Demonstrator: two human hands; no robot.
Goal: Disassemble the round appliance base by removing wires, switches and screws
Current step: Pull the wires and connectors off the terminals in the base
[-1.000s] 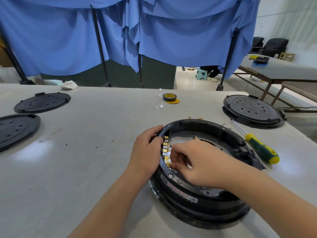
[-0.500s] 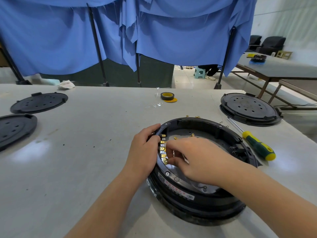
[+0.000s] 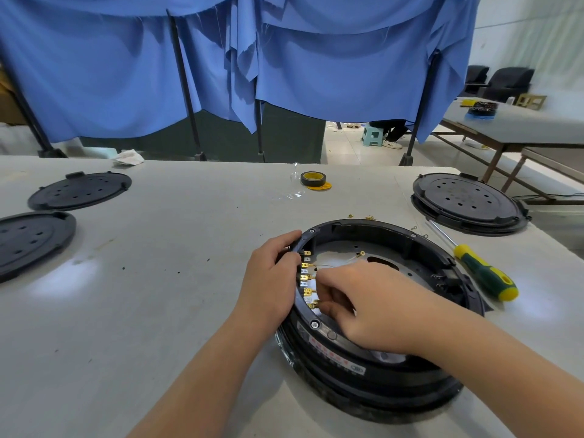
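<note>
The round black appliance base (image 3: pixel 410 241) lies open side up on the grey table, right of centre. A row of brass terminals (image 3: pixel 306 281) lines its inner left wall. My left hand (image 3: pixel 271 279) grips the base's left rim from outside. Inside the ring, my right hand (image 3: pixel 373 308) pinches a brass terminal on a thin wire (image 3: pixel 335 264) near the lower end of the row. A second thin wire with a ring lug (image 3: pixel 360 254) lies loose on the metal floor of the base. A switch block (image 3: pixel 441 279) sits at the inner right wall.
A green and yellow screwdriver (image 3: pixel 483 273) lies right of the base. Another black base (image 3: pixel 467 203) stands at the back right, two black lids (image 3: pixel 79 189) at the left. A tape roll (image 3: pixel 313 179) and small brass parts (image 3: pixel 363 217) lie behind the base.
My right hand has shifted down along the terminal row toward me and now pinches a lower terminal. My left hand has stayed on the rim.
</note>
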